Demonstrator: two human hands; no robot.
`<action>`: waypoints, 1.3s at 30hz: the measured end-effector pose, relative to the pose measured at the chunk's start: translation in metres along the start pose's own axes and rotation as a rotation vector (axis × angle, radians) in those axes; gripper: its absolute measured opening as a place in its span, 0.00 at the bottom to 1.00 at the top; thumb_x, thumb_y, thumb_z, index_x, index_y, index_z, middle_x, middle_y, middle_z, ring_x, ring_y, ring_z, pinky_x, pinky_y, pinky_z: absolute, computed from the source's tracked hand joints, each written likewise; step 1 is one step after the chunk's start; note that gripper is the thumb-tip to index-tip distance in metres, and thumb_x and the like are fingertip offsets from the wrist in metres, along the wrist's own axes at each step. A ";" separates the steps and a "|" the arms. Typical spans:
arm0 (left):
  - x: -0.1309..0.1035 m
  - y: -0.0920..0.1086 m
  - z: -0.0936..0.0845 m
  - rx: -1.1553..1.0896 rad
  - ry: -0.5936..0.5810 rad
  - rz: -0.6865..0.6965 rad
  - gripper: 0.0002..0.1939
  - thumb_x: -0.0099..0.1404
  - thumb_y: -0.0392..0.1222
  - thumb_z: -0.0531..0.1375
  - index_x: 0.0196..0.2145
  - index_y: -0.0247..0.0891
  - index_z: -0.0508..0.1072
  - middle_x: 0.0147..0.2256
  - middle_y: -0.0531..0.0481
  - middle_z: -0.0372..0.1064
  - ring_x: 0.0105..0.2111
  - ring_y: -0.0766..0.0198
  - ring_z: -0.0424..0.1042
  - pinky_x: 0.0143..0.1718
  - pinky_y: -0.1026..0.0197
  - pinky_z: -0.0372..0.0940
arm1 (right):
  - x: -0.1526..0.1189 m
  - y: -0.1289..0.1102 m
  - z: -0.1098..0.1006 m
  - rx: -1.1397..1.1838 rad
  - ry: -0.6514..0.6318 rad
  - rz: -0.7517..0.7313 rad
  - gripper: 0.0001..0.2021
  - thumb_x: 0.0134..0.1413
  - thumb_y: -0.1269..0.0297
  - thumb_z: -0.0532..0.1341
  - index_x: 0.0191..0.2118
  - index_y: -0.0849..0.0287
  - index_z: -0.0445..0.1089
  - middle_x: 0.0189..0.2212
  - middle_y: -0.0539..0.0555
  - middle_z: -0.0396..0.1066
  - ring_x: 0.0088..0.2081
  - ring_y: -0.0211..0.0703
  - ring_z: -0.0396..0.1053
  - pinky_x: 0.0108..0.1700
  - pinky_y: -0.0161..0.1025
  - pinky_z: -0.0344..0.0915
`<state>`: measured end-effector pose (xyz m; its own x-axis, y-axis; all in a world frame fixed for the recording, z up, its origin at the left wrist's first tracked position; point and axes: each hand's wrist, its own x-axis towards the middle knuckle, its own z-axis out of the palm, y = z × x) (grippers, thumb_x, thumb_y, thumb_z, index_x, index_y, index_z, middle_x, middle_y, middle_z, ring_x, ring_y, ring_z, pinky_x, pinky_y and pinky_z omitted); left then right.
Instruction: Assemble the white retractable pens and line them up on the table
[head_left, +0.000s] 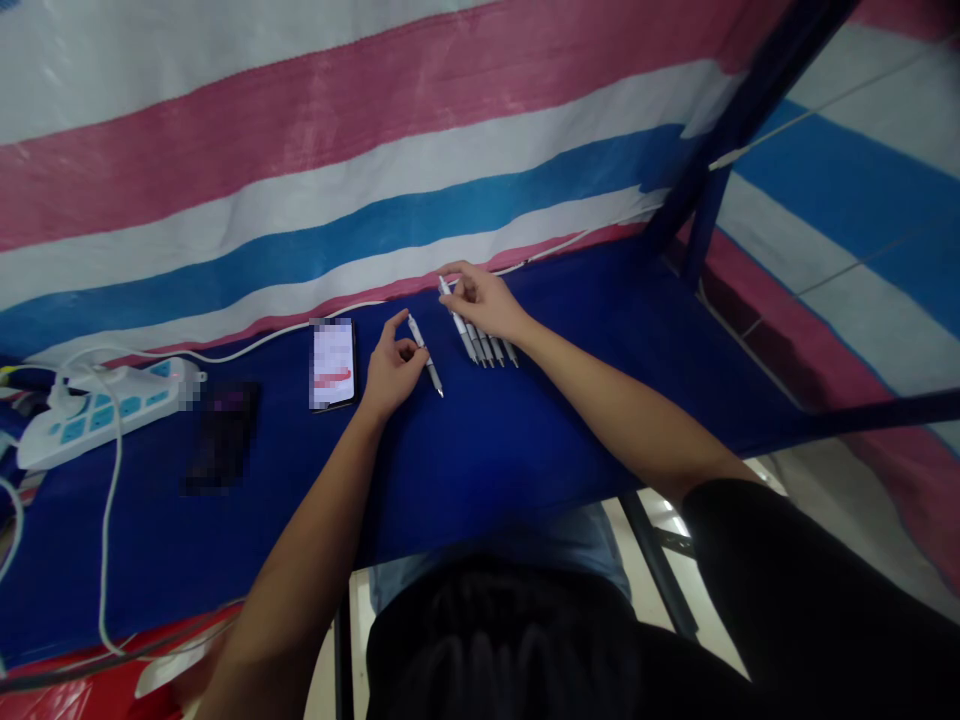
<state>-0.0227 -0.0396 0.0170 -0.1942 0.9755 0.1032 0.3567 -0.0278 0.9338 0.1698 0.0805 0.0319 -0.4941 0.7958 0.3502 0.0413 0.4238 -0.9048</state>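
Note:
My left hand (395,368) grips a white and grey pen (434,376) between thumb and index finger, the index finger near its top end. The pen slants over the blue tabletop, tip toward me. To its right, several similar pens (489,350) lie side by side in a row, tips toward me. My right hand (486,303) is over the upper part of that row. Its thumb and index finger are closed about the leftmost white pen (456,318), with the index finger at its top end. The right hand hides the upper ends of the other pens.
A phone (333,364) with a lit screen lies left of my left hand. Farther left are a dark, blurred-out object (223,435) and a white power strip (112,410) with cables. A striped sheet (375,200) hangs behind the blue table (465,460). A dark frame post (697,220) stands right.

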 end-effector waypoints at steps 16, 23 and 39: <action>0.003 -0.008 -0.001 0.003 -0.009 0.010 0.39 0.59 0.33 0.65 0.68 0.43 0.68 0.28 0.56 0.73 0.24 0.65 0.65 0.27 0.61 0.58 | -0.002 0.002 0.000 0.068 0.040 0.121 0.12 0.64 0.59 0.68 0.47 0.52 0.67 0.20 0.42 0.66 0.18 0.39 0.64 0.20 0.38 0.65; 0.000 -0.002 0.002 -0.027 0.001 -0.003 0.40 0.58 0.31 0.65 0.69 0.41 0.68 0.25 0.57 0.70 0.23 0.65 0.65 0.28 0.60 0.58 | 0.001 0.007 -0.001 0.041 0.034 0.111 0.09 0.67 0.58 0.66 0.45 0.52 0.66 0.20 0.41 0.63 0.17 0.37 0.61 0.20 0.35 0.61; -0.001 0.016 0.024 -0.113 0.031 0.043 0.39 0.60 0.29 0.64 0.68 0.43 0.64 0.25 0.61 0.63 0.23 0.66 0.64 0.30 0.59 0.63 | 0.003 -0.001 0.009 0.029 0.044 0.034 0.09 0.63 0.60 0.67 0.46 0.52 0.69 0.23 0.43 0.62 0.24 0.39 0.58 0.30 0.40 0.57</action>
<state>0.0050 -0.0361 0.0232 -0.2095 0.9658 0.1526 0.2600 -0.0955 0.9609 0.1608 0.0787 0.0322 -0.4539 0.8282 0.3289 0.0322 0.3840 -0.9228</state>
